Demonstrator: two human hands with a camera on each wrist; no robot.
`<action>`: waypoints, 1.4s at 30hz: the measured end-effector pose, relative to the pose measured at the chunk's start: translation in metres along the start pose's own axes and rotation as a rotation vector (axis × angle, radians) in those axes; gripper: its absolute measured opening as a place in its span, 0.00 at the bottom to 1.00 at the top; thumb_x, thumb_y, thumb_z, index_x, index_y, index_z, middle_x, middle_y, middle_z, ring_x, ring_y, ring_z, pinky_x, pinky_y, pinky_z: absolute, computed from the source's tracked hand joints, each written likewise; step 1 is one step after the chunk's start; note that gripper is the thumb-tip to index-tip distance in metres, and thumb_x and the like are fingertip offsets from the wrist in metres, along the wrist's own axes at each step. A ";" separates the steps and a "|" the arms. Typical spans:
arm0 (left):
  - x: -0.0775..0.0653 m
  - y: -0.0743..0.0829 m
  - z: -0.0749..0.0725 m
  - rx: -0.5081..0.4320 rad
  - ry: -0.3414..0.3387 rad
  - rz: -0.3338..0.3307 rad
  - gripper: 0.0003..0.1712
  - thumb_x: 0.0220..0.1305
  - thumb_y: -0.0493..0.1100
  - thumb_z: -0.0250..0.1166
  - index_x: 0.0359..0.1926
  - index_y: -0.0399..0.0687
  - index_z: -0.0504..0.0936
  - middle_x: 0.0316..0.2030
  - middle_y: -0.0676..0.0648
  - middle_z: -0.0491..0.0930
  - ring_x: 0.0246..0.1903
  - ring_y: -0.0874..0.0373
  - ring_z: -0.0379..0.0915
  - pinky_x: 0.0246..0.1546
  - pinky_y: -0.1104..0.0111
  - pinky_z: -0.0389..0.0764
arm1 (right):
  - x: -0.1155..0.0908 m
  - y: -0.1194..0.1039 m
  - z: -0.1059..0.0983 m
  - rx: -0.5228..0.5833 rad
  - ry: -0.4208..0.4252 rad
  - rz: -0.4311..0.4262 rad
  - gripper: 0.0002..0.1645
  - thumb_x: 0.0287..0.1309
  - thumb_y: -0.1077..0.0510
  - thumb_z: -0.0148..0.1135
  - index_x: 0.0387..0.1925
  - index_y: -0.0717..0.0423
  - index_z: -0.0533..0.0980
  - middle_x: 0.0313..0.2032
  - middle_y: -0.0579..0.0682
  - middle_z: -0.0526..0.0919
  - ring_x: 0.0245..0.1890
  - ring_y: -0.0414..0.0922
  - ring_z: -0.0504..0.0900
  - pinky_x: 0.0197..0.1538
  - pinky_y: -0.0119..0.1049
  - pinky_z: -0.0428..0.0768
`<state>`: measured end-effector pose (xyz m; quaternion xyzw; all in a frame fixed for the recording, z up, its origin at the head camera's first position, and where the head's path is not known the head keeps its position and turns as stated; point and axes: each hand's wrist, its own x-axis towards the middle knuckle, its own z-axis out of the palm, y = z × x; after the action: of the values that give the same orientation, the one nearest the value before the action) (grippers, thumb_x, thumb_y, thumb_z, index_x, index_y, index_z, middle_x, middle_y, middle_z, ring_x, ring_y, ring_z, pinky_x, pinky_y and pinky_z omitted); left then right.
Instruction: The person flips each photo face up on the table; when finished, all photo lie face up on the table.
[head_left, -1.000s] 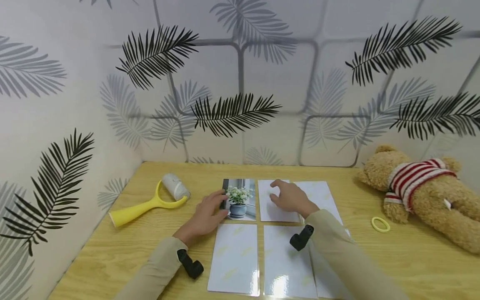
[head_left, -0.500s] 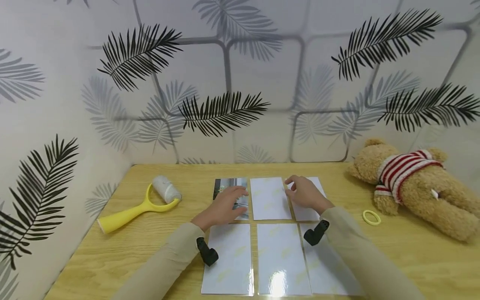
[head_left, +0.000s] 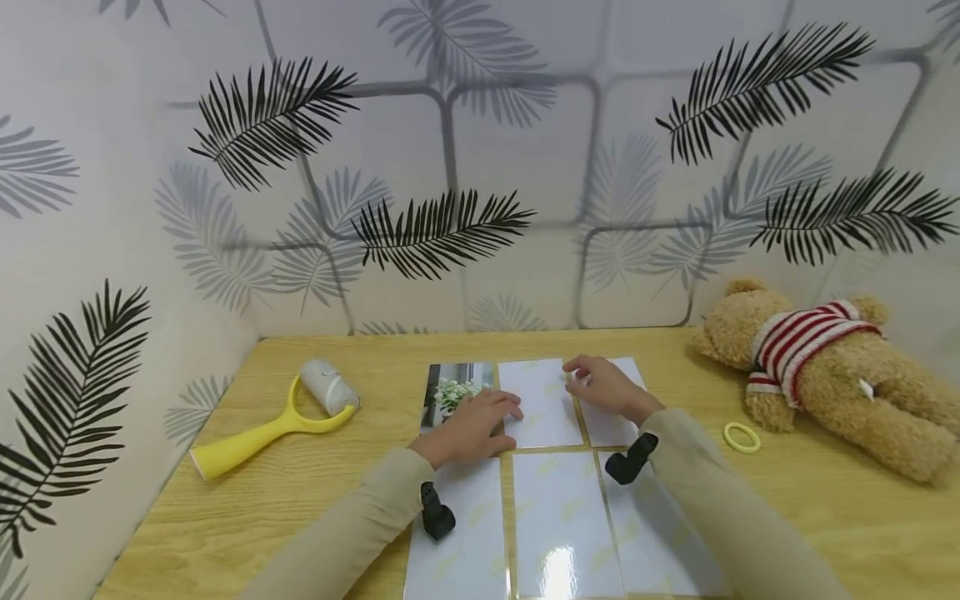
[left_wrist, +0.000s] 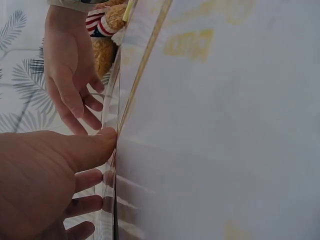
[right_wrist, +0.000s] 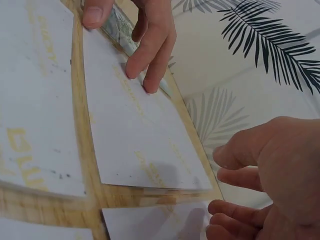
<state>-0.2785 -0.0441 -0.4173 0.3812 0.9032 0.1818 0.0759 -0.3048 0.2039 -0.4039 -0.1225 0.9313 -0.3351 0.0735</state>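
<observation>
My left hand (head_left: 472, 427) reaches over the lower part of a photo card (head_left: 455, 390) showing a white-flowered potted plant. Its fingertips are right at the left part of the white, face-down top middle card (head_left: 543, 421); the right wrist view shows these fingers (right_wrist: 142, 60) spread low over that card. My right hand (head_left: 611, 390) hovers, fingers loosely bent and holding nothing, above the edge between that card and the top right card (head_left: 609, 429). Three more white cards form the front row: left (head_left: 480, 533), partly under the left forearm, middle (head_left: 566, 517) and right (head_left: 648, 542).
A yellow slingshot-shaped handle (head_left: 247, 442) with a grey-white roll (head_left: 328, 385) lies on the wooden table (head_left: 315, 500) at left. At right are a pale yellow ring (head_left: 741, 437) and a teddy bear (head_left: 847, 392) in a striped sweater. A leaf-patterned wall (head_left: 517, 275) stands behind.
My left hand has moved right from the photo card's left edge, across it to the top middle card. My right hand has shifted from over the middle card toward the right one.
</observation>
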 end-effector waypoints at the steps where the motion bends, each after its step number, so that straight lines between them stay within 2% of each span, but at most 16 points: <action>1: 0.000 0.001 0.001 0.009 -0.010 -0.009 0.19 0.68 0.47 0.61 0.57 0.48 0.75 0.67 0.45 0.66 0.69 0.40 0.56 0.64 0.40 0.57 | 0.000 0.002 0.001 0.015 -0.010 0.012 0.23 0.64 0.60 0.55 0.58 0.68 0.71 0.53 0.68 0.74 0.52 0.59 0.74 0.53 0.49 0.75; 5: 0.001 0.004 0.003 0.007 -0.011 -0.023 0.19 0.67 0.47 0.61 0.57 0.48 0.76 0.66 0.46 0.66 0.68 0.44 0.57 0.64 0.43 0.58 | -0.001 0.007 0.004 0.069 -0.029 0.032 0.25 0.65 0.59 0.54 0.60 0.68 0.69 0.56 0.69 0.72 0.55 0.61 0.73 0.57 0.52 0.73; 8: 0.001 0.002 0.005 -0.011 -0.007 -0.032 0.19 0.67 0.47 0.61 0.57 0.49 0.76 0.67 0.46 0.66 0.69 0.42 0.56 0.65 0.42 0.57 | -0.001 0.009 0.003 0.178 -0.052 0.061 0.27 0.67 0.57 0.52 0.63 0.68 0.67 0.59 0.67 0.72 0.55 0.58 0.74 0.56 0.47 0.75; 11: 0.003 0.000 0.007 -0.027 -0.002 -0.039 0.19 0.67 0.47 0.61 0.57 0.49 0.76 0.67 0.47 0.66 0.70 0.39 0.53 0.66 0.40 0.54 | -0.001 0.011 -0.001 0.328 -0.069 0.098 0.29 0.69 0.56 0.50 0.66 0.69 0.63 0.47 0.62 0.77 0.45 0.50 0.76 0.48 0.38 0.76; 13: 0.004 -0.001 0.008 -0.037 0.002 -0.041 0.19 0.67 0.47 0.62 0.57 0.50 0.76 0.67 0.47 0.66 0.70 0.37 0.52 0.66 0.39 0.53 | 0.000 0.013 -0.002 0.444 -0.073 0.134 0.30 0.70 0.57 0.49 0.68 0.69 0.61 0.41 0.55 0.75 0.39 0.44 0.72 0.43 0.32 0.73; 17: 0.004 0.000 0.008 -0.050 0.007 -0.042 0.18 0.67 0.46 0.62 0.56 0.49 0.76 0.67 0.47 0.65 0.70 0.39 0.52 0.66 0.40 0.53 | 0.000 0.014 -0.003 0.648 -0.052 0.184 0.32 0.70 0.59 0.49 0.70 0.66 0.58 0.40 0.47 0.70 0.34 0.39 0.69 0.38 0.27 0.69; 19: 0.003 0.001 0.008 -0.050 0.009 -0.042 0.18 0.67 0.46 0.62 0.56 0.49 0.76 0.67 0.47 0.65 0.70 0.42 0.54 0.65 0.41 0.55 | -0.002 0.014 -0.003 0.701 -0.045 0.176 0.32 0.70 0.60 0.50 0.71 0.63 0.56 0.41 0.46 0.69 0.33 0.38 0.68 0.38 0.28 0.69; 22: 0.002 0.002 0.007 -0.046 0.016 -0.039 0.18 0.66 0.46 0.62 0.55 0.48 0.77 0.67 0.46 0.66 0.69 0.45 0.56 0.63 0.43 0.58 | -0.004 0.011 -0.002 0.668 -0.050 0.124 0.31 0.69 0.60 0.51 0.71 0.58 0.57 0.37 0.46 0.69 0.32 0.40 0.68 0.38 0.30 0.68; 25: 0.002 0.002 0.008 -0.041 0.030 -0.042 0.17 0.66 0.45 0.63 0.54 0.49 0.77 0.66 0.46 0.66 0.68 0.47 0.57 0.62 0.44 0.60 | -0.006 0.006 0.002 0.573 -0.081 0.042 0.30 0.68 0.59 0.53 0.69 0.57 0.61 0.32 0.48 0.69 0.31 0.42 0.67 0.35 0.32 0.67; 26: 0.002 0.002 0.008 -0.042 0.034 -0.044 0.17 0.65 0.45 0.63 0.54 0.49 0.77 0.66 0.47 0.66 0.68 0.48 0.57 0.62 0.44 0.60 | -0.007 0.005 0.004 0.536 -0.098 0.015 0.29 0.68 0.59 0.54 0.68 0.57 0.62 0.34 0.49 0.70 0.32 0.44 0.68 0.36 0.33 0.68; 28: 0.002 0.001 0.008 -0.045 0.039 -0.051 0.17 0.65 0.46 0.64 0.54 0.49 0.76 0.66 0.47 0.65 0.68 0.48 0.57 0.63 0.44 0.59 | -0.008 0.004 0.008 0.469 -0.133 -0.045 0.28 0.67 0.59 0.56 0.66 0.58 0.65 0.40 0.54 0.75 0.41 0.47 0.72 0.43 0.37 0.71; 29: 0.002 0.001 0.008 -0.046 0.041 -0.053 0.17 0.65 0.46 0.64 0.54 0.49 0.76 0.66 0.47 0.65 0.68 0.49 0.57 0.63 0.45 0.59 | -0.008 0.004 0.010 0.430 -0.151 -0.070 0.27 0.66 0.58 0.57 0.65 0.59 0.67 0.47 0.58 0.75 0.47 0.51 0.72 0.49 0.41 0.72; 32: 0.002 -0.001 0.007 -0.044 0.053 -0.049 0.18 0.65 0.46 0.64 0.54 0.49 0.76 0.67 0.48 0.66 0.68 0.49 0.57 0.64 0.45 0.58 | -0.008 0.003 0.016 0.340 -0.182 -0.121 0.25 0.65 0.59 0.56 0.62 0.60 0.69 0.65 0.61 0.66 0.67 0.57 0.60 0.66 0.55 0.61; 33: 0.003 -0.001 0.007 -0.043 0.054 -0.049 0.18 0.65 0.46 0.64 0.54 0.49 0.76 0.67 0.48 0.66 0.69 0.49 0.57 0.64 0.45 0.58 | -0.008 0.003 0.018 0.317 -0.180 -0.130 0.24 0.65 0.60 0.56 0.62 0.60 0.70 0.67 0.61 0.65 0.70 0.58 0.56 0.68 0.57 0.56; 36: 0.002 -0.003 0.007 -0.045 0.058 -0.043 0.18 0.64 0.46 0.64 0.54 0.49 0.77 0.67 0.48 0.66 0.69 0.48 0.57 0.65 0.45 0.57 | -0.008 0.001 0.021 0.294 -0.171 -0.108 0.23 0.64 0.62 0.55 0.61 0.59 0.71 0.67 0.61 0.65 0.71 0.59 0.55 0.69 0.60 0.53; 42: -0.002 -0.005 0.006 -0.094 0.047 -0.027 0.18 0.65 0.45 0.63 0.55 0.48 0.76 0.68 0.47 0.65 0.70 0.45 0.55 0.67 0.43 0.54 | -0.012 0.000 0.022 0.306 -0.176 -0.068 0.23 0.65 0.61 0.55 0.61 0.57 0.71 0.68 0.61 0.63 0.68 0.56 0.59 0.67 0.55 0.57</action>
<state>-0.2789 -0.0466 -0.4251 0.3607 0.9003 0.2317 0.0750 -0.2884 0.1941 -0.4200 -0.1702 0.8546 -0.4634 0.1610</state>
